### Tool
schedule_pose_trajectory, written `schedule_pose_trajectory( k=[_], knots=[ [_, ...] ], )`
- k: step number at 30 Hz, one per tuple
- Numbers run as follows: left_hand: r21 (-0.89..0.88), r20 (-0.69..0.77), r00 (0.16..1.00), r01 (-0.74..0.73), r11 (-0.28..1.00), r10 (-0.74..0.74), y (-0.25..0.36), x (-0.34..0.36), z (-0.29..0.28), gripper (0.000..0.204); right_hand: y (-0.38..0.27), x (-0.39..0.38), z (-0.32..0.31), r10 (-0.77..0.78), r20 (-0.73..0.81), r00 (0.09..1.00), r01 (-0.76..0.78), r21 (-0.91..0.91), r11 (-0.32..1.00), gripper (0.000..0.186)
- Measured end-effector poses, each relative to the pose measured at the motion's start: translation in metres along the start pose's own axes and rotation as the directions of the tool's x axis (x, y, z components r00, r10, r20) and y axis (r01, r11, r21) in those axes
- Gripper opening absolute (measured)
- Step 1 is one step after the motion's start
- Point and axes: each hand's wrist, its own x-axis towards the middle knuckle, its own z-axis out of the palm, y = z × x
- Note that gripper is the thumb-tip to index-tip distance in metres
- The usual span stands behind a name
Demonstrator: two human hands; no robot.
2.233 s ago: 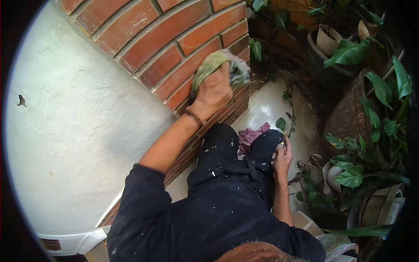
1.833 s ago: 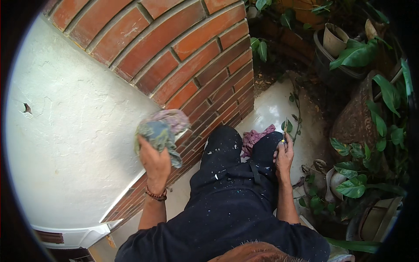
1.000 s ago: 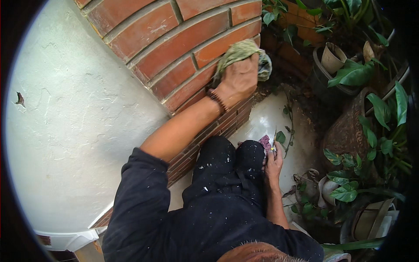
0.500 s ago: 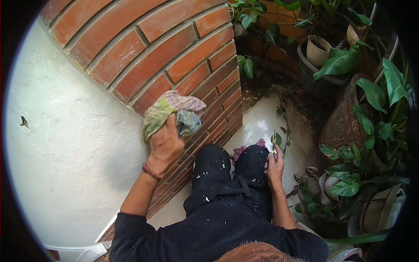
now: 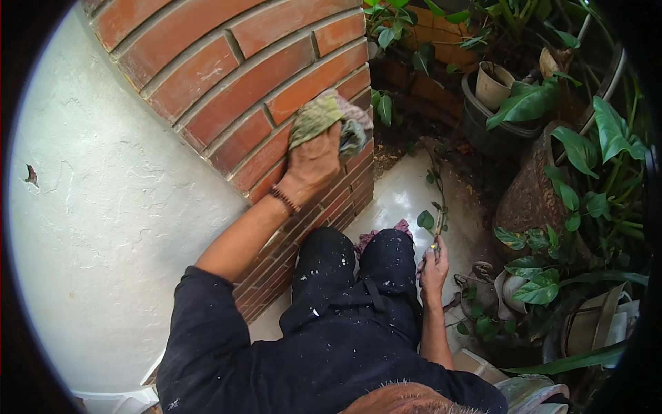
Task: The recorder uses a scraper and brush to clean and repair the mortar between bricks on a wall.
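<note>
Fingers, left hand (image 5: 314,162): curled round mottled cloth (image 5: 319,119), against brick wall (image 5: 252,86) near its right edge — flat, even pressure advisable. Right hand (image 5: 433,269): pinching slim tool (image 5: 434,245), right of knees (image 5: 387,252) — tip best pointed away.

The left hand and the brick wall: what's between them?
A crumpled cloth, part greenish and part pinkish, is between the left hand and the brick wall, as the head view shows.
</note>
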Motion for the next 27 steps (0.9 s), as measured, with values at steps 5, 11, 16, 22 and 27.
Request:
schedule_pose_trajectory(
  k=[5, 11, 16, 22, 27],
  knots=[
    [-0.066, 0.054, 0.995, 0.082, 0.994, -0.079, -0.02, -0.051, -0.064, 0.054, 0.008, -0.008, 0.001, 0.05, 0.002, 0.999, -0.05, -0.004, 0.999, 0.055],
    [-0.103, 0.127, 0.98, 0.164, 0.981, -0.151, -0.034, -0.1, -0.098, 0.066, 0.011, 0.001, 0.007, 0.08, 0.042, 0.996, -0.08, -0.019, 0.997, 0.055],
    [-0.167, 0.096, 0.989, 0.124, 0.978, -0.109, -0.023, -0.054, -0.066, 0.064, -0.01, 0.015, 0.02, 0.011, 0.105, 0.994, -0.006, -0.053, 0.999, 0.055],
    [-0.223, 0.148, 0.989, 0.024, 0.975, 0.009, -0.001, 0.028, -0.015, 0.051, -0.014, 0.014, 0.017, -0.028, 0.085, 0.996, 0.029, -0.009, 1.0, 0.057],
    [-0.234, 0.12, 0.99, -0.048, 0.971, 0.078, 0.007, 0.086, 0.047, 0.038, -0.007, -0.003, 0.002, 0.031, 0.021, 0.999, -0.03, -0.033, 0.999, 0.056]
  ],
)
